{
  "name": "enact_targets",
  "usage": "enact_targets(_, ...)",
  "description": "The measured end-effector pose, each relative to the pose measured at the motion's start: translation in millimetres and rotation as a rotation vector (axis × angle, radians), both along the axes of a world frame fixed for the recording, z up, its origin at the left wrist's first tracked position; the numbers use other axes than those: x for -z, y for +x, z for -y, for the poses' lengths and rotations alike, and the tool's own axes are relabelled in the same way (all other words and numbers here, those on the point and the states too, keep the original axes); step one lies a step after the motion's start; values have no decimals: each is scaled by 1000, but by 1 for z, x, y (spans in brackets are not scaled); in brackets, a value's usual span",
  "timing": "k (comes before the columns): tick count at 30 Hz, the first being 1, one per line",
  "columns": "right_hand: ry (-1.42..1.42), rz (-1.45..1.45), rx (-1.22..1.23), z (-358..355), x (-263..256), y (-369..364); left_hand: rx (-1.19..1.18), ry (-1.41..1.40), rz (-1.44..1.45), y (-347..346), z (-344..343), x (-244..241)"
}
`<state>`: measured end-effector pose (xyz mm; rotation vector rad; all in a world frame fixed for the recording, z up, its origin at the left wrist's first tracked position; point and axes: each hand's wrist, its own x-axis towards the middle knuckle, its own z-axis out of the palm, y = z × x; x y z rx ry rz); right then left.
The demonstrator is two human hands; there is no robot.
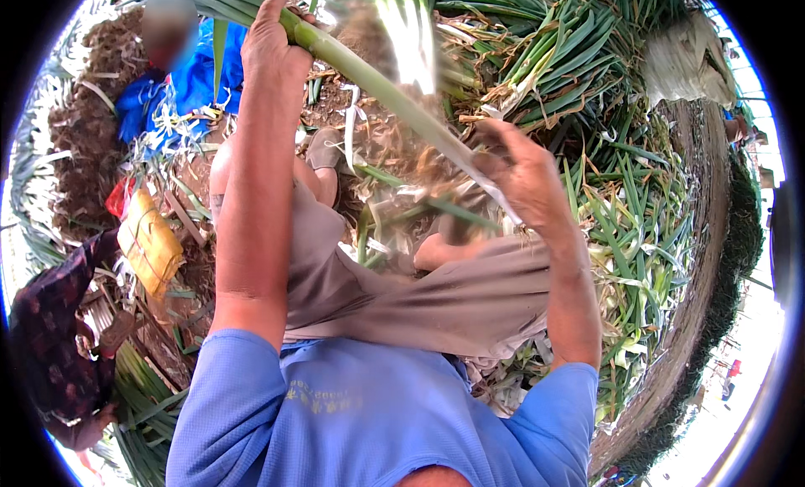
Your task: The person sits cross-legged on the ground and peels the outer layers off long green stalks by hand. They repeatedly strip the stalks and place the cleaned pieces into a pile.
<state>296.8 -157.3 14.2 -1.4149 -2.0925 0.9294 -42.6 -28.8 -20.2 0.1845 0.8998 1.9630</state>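
One long green onion stalk (390,97), probably a Welsh onion or leek, slants across in front of me. My left hand (277,43) is closed around it where the green leaves begin. The leaves run off towards the upper left, while the pale root end points down to the right. Beside that root end is my right hand (525,172), its fingers curled and blurred by motion. The fingertips appear to touch the stalk, but whether they grip it I cannot tell. Below the stalk, leaf scraps and dry peelings (402,147) cover the soil between my feet.
Cleaned white-stemmed onions (405,40) lie ahead, beside a large heap of untrimmed ones (560,65). Discarded leaves (641,254) pile up on the right. At left are blue plastic sheeting (207,65), a yellow bundle (151,241) and another person in dark patterned clothing (56,336).
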Motion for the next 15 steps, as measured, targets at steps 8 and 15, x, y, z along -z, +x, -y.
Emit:
enact_targets(8,281,-71,-69,-10,45,-40,139,0,96,12,14,-21)
enact_targets(15,158,-262,33,3,41,-44,121,-2,84,12,18,-17)
